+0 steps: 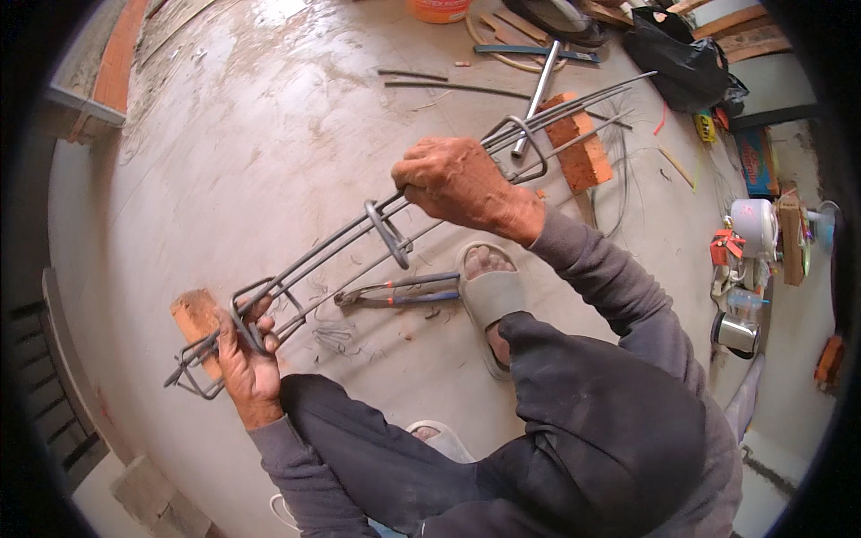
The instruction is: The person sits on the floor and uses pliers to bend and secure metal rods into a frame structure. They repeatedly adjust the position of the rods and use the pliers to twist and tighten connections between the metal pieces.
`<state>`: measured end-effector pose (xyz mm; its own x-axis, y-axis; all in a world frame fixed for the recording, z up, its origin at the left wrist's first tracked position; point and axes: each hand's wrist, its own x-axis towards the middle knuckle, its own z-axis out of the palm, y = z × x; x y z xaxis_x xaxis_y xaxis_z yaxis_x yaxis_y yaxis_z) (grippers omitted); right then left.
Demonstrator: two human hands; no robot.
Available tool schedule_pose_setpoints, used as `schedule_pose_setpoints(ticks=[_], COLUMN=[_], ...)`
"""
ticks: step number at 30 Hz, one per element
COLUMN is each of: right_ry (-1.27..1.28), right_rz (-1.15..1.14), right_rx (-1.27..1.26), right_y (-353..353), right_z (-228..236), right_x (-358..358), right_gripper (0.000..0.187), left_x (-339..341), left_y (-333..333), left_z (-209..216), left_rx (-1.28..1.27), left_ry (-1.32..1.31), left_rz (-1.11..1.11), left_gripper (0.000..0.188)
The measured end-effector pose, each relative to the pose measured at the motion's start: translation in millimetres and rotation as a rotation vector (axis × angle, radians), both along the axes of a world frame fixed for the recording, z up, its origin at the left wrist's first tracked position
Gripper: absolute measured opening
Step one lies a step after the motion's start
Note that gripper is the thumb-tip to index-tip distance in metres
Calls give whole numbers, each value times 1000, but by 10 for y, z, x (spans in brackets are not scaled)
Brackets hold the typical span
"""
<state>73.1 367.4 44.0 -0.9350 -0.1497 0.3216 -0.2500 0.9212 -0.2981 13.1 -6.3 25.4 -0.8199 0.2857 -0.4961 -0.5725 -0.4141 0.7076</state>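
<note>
A long rebar cage [336,239] of thin steel bars and bent stirrups slants across the floor, its two ends propped on orange bricks. My left hand [248,363] curls its fingers and thumb around the bars and a stirrup by the left brick [193,316]. Further along, my right hand [459,184] is closed over the upper bars, left of the right brick [583,157]. Between the hands a stirrup [387,235] hangs tilted on the bars. Blue-handled pincers [426,280] lie below the cage, near a small bundle of tie wire [332,339].
My sandalled foot [491,291] is beside the pincers' handles. Loose bar offcuts [413,75] and a shiny metal tube [538,97] lie beyond the cage. A black plastic bag [677,63], an orange bucket [439,9] and assorted household items stand around the far and right edges.
</note>
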Motion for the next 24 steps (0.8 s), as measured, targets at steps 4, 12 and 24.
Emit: schedule_pose_setpoints(ticks=[4,12,24], right_ry=[-22,1,355], right_rz=[-17,-50,31], right_rx=[4,-74,-197], right_y=[-16,-25,-51], right_z=[-41,-27,94], right_x=[7,5,547], right_gripper=[9,11,19], left_x=[-25,-78,-66], left_y=[-19,-169,-184], left_z=[0,-201,-255], left_rx=[72,279,348], left_ry=[-22,-41,-24], left_rz=[-34,14,-11], left_gripper=[39,41,44])
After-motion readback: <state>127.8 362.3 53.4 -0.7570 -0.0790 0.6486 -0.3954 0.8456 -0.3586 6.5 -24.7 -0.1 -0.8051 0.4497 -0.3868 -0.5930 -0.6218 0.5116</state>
